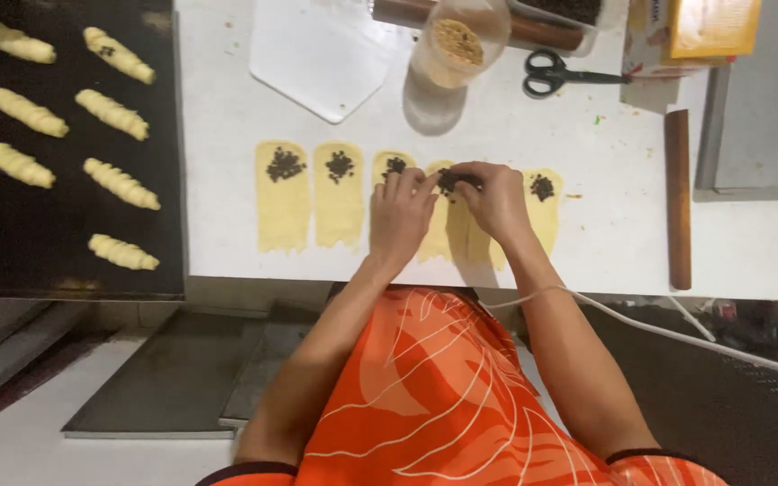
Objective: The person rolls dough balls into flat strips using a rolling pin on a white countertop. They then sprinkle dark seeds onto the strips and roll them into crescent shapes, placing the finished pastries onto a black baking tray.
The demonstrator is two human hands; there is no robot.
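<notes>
Both hands over a row of dough strips on the white counter [587,243]. Left hand [400,216] lies flat, fingers spread, on one strip [434,241], its fingertips at the strip's far end. Right hand [495,200] just beside it, fingers curled and pinching the filling [448,182], a dark crumbly heap, at that same far end; the two hands' fingertips nearly touch.

Left of the left hand: three more strips, each with a dark heap at the far end, the nearest [393,166] partly under the fingers. Right of the right hand: one strip [544,209], also topped.

Well left: dark tray [65,261] with seven rolled pieces. Beyond the hands: white scraper [317,54], clear cup [456,45], scissors [556,74]. Well right: wooden rolling pin [677,198], lying front to back.
</notes>
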